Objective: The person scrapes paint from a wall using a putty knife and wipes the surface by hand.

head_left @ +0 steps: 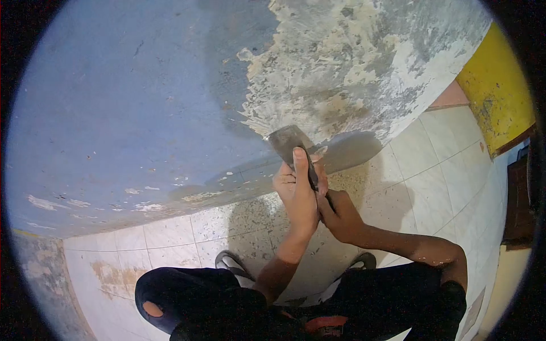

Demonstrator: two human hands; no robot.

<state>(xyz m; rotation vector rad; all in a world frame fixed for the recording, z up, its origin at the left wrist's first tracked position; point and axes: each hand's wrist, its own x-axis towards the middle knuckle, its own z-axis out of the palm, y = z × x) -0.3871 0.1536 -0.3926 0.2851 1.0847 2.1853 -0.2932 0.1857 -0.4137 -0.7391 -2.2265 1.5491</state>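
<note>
A scraper [284,138] with a wide, dull metal blade rests against the wall at the edge of the blue paint [131,102]. Closed around its upper part is my left hand [298,190], with the thumb laid along the tool toward the blade. Lower down, my right hand [343,219] wraps round the handle end, most of which is hidden by the fingers. Right of the blade the wall is stripped to a patchy grey and cream surface [341,74] with a ragged paint edge.
Pale floor tiles [170,236] meet the wall's foot, with paint flakes scattered below my hands. My shod feet [233,264] are close to the wall. A yellow wall [497,91] and a dark brown wooden object [517,199] stand at right. A worn wall [40,273] is at left.
</note>
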